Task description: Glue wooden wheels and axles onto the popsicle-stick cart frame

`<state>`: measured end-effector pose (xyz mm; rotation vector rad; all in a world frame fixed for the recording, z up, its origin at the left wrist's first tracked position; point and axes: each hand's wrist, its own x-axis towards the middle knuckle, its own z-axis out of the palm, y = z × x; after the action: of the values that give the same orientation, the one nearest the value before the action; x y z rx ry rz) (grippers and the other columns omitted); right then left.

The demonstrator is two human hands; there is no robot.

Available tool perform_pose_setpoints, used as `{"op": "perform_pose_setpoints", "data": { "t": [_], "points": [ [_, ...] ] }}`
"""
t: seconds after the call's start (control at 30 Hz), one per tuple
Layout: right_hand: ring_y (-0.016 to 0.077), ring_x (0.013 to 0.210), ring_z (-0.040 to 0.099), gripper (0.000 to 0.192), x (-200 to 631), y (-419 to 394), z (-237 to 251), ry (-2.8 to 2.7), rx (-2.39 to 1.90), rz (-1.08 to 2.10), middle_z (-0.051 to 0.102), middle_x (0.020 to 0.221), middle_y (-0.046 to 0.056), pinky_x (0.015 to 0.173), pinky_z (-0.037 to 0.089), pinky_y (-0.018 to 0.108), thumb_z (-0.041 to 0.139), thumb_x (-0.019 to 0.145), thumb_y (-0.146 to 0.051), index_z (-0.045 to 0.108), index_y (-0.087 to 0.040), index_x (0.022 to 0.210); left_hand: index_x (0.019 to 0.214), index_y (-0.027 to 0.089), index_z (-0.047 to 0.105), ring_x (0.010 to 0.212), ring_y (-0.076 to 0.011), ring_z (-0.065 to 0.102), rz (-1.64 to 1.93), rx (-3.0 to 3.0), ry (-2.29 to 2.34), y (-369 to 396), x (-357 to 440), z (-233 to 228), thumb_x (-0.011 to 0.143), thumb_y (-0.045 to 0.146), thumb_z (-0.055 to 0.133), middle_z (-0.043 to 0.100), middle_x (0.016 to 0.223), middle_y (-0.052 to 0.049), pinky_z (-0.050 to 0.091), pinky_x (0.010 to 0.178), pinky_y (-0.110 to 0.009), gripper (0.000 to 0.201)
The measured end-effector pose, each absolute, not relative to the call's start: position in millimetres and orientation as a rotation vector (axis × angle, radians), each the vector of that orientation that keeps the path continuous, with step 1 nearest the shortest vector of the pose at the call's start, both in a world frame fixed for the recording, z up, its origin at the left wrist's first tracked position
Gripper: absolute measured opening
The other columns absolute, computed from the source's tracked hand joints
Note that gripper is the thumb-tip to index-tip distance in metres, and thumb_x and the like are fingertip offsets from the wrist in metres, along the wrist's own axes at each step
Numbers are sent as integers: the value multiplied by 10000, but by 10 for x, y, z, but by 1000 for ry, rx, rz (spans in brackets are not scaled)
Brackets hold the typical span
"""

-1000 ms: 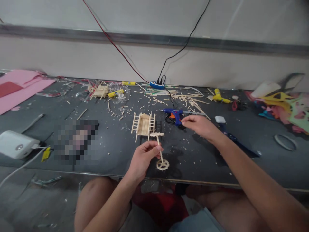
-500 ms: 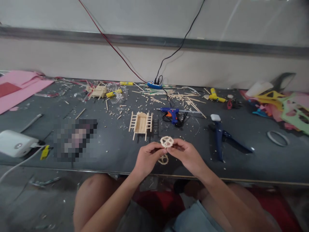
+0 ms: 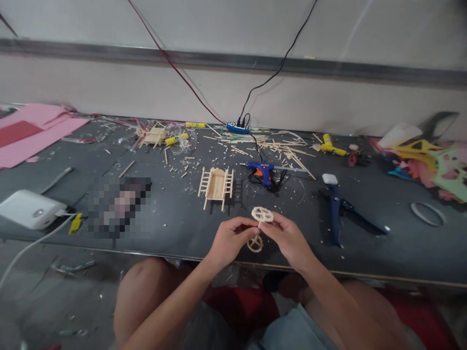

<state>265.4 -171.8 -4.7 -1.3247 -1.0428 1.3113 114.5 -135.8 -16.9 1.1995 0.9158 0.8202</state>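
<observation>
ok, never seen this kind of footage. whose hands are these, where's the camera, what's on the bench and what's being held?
There is no machine here: a seated person works with two bare hands. The single camera sits on their head and looks forward and down, so the arms come in from the bottom edge.

The left hand and right hand meet in front of the person and together pinch a small wooden axle with two spoked wheels, one wheel above the fingers and one below.

On the dark table lie a little cart frame built from sticks, a blue glue gun, blue pliers, scattered sticks, a power strip, a white box and pink sheets.
</observation>
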Motion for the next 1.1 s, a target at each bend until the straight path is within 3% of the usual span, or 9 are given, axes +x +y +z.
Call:
{"op": "perform_pose_setpoints", "data": {
  "t": [0.5,0.7,0.83,1.0,1.1],
  "points": [
    [148,683,562,127,2707,-1690,-90,-819,-1339,1200,658,809,16,678,441,289,627,734,-339,627,-230,800,763,185,685,736,-152,625,858,1192,1024,-1347,1092,-132,664,254,691,701,789,-37,467,712,-250,121],
    [147,665,556,144,2723,-1673,-91,-811,-1398,1156,652,795,15,667,440,292,630,719,-350,616,-229,796,835,225,685,775,-173,600,994,1603,1264,-1204,877,-151,760,258,580,685,836,-35,439,743,-262,133],
    [142,683,555,152,2754,-1677,-105,-790,-1391,1146,649,812,19,670,433,280,637,717,-344,614,-220,802,936,225,648,970,-218,529,1094,2021,1474,-1068,683,-144,782,193,526,630,991,-60,381,904,-343,199],
    [118,667,523,139,2792,-1680,-112,-789,-1360,1144,623,807,0,660,418,252,636,733,-323,607,-215,816,1093,226,579,1203,-321,317,759,2425,1741,-981,640,-115,722,122,547,442,1272,-114,287,964,-473,387],
    [107,625,498,159,2798,-1673,-103,-772,-1354,1138,591,752,-18,637,411,244,656,717,-325,600,-210,810,1111,241,558,1258,-319,250,624,2561,1773,-922,668,-88,717,94,525,360,1354,-106,237,980,-493,421]
  ]
}}
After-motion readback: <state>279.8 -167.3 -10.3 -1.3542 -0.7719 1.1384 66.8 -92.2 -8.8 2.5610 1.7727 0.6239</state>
